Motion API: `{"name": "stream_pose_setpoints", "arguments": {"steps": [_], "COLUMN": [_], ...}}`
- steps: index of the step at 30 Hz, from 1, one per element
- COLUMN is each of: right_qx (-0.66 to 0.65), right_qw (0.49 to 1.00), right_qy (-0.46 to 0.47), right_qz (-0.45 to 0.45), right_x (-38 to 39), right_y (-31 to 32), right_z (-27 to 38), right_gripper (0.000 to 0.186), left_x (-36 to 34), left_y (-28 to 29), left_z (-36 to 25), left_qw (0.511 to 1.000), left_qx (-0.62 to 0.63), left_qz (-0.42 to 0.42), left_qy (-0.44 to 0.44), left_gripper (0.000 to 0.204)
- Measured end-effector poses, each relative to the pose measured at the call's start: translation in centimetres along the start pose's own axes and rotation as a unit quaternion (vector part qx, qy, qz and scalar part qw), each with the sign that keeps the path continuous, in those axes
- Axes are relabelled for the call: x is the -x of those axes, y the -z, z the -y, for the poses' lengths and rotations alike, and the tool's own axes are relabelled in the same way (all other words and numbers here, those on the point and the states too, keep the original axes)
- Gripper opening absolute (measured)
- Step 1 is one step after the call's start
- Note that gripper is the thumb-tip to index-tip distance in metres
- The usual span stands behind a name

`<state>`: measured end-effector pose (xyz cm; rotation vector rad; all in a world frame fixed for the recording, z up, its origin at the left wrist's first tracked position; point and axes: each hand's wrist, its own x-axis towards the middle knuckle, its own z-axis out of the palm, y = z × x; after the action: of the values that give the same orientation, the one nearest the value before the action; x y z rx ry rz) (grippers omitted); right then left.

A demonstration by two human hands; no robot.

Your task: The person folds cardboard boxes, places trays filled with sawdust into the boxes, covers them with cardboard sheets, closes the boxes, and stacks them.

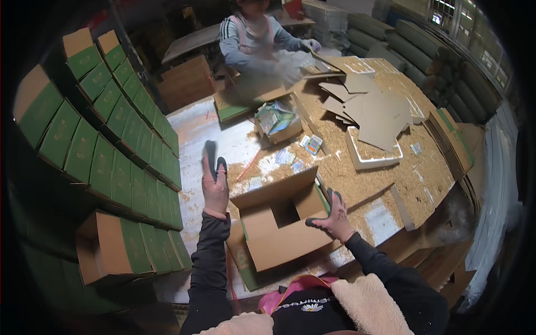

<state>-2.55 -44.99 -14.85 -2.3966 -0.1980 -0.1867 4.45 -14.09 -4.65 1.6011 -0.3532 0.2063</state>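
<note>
An open cardboard box (pixel 287 243) with raised flaps sits near me on a green-and-brown cardboard piece (pixel 243 271). My left hand (pixel 214 184), in a pink glove with dark fingertips, is raised just left of the box, fingers stretched out and holding nothing. My right hand (pixel 338 220), gloved alike, rests at the box's right side with thumb and fingers spread along its edges. Farther back are a box of small colourful packets (pixel 276 116), loose packets (pixel 310 144), a white foam tray (pixel 374 162) and a heap of cardboard sheets (pixel 379 120) on wood shavings.
Stacks of green boxes (pixel 103 162) line the left. A co-worker (pixel 251 44) works across the table (pixel 190 134), their gloved hands blurred around cardboard and plastic. Grey bundles (pixel 416 53) are piled at back right, and flattened cardboard (pixel 455 148) leans along the right edge.
</note>
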Motion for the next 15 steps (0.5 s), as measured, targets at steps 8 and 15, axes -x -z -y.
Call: {"name": "stream_pose_setpoints", "arguments": {"steps": [8, 15], "right_qx": [-0.271, -0.254], "right_qw": [0.956, 0.96], "right_qy": [0.046, -0.062], "right_qz": [0.104, 0.102], "right_x": [-2.6, 1.0], "right_y": [1.8, -1.7], "right_z": [0.1, -4.0], "right_gripper": [0.064, 0.027], "left_x": [16.5, 26.8], "left_y": [-0.8, 2.1], "left_z": [3.1, 8.0], "left_qw": [0.964, 0.881], "left_qx": [0.099, -0.409], "left_qz": [-0.053, 0.227], "left_qy": [0.24, -0.075], "left_gripper": [0.093, 0.034]}}
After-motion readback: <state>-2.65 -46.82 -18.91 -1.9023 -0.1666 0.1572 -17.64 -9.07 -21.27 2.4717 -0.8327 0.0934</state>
